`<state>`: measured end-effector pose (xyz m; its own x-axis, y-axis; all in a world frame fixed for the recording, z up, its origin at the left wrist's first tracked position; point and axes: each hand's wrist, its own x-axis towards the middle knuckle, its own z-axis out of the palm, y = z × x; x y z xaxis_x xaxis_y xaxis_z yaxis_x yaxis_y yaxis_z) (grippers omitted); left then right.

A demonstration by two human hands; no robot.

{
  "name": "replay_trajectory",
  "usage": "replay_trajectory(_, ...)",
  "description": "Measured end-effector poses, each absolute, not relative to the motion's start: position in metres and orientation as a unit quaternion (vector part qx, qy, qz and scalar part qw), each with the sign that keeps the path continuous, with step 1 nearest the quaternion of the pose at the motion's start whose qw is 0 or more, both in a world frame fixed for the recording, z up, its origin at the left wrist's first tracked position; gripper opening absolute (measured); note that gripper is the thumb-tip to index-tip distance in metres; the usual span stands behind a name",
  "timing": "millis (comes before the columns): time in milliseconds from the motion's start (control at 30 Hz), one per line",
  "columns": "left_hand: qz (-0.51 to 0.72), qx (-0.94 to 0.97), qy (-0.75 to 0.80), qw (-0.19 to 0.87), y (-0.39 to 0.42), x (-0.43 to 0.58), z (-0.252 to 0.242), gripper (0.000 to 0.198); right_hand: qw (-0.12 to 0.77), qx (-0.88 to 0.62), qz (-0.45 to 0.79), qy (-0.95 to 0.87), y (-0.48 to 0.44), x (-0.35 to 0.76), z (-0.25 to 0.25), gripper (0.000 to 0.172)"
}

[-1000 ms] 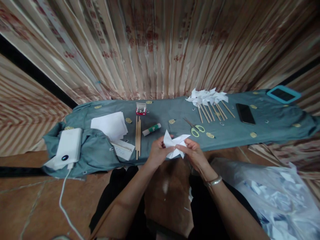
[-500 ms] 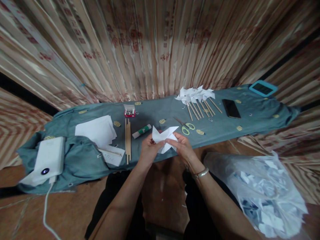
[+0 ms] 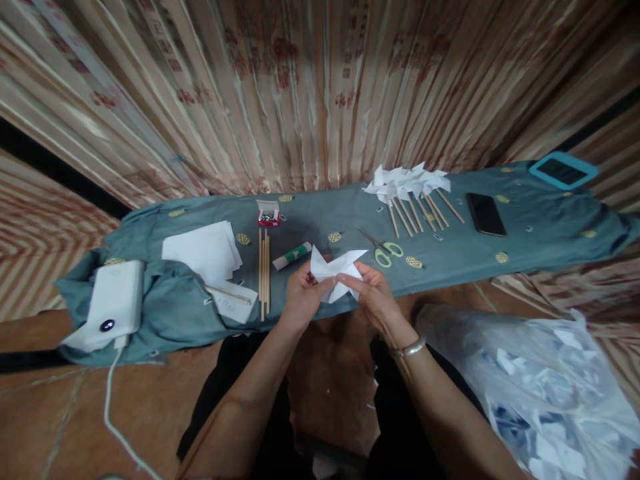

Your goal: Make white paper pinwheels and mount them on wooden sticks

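From my screen I have the left hand (image 3: 304, 293) and right hand (image 3: 376, 293) pinching a paper pinwheel (image 3: 336, 269) at the near edge of the table (image 3: 450, 267), seemingly unmounted, with mounted pinwheels (image 3: 407, 182) by its far edge

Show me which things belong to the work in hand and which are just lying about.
Likely part of the work:
paper pinwheel, between left hand and right hand
stick-mounted pinwheels
loose wooden sticks
white paper sheets
glue stick
scissors
open red box of metal pieces
plastic bag of white pieces

Probably just lying about:
black smartphone
blue-framed screen
white power bank
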<state>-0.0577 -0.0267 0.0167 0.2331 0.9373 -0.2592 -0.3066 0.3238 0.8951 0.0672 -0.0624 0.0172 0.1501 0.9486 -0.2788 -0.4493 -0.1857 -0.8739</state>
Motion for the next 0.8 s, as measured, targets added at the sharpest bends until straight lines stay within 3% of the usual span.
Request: replay_trajectory(800,0.448,0.386,0.397,0.702,-0.025,-0.077,-0.002,0.053,0.53,-0.505,0.618,-0.286,-0.055,0.058,0.009,0.036)
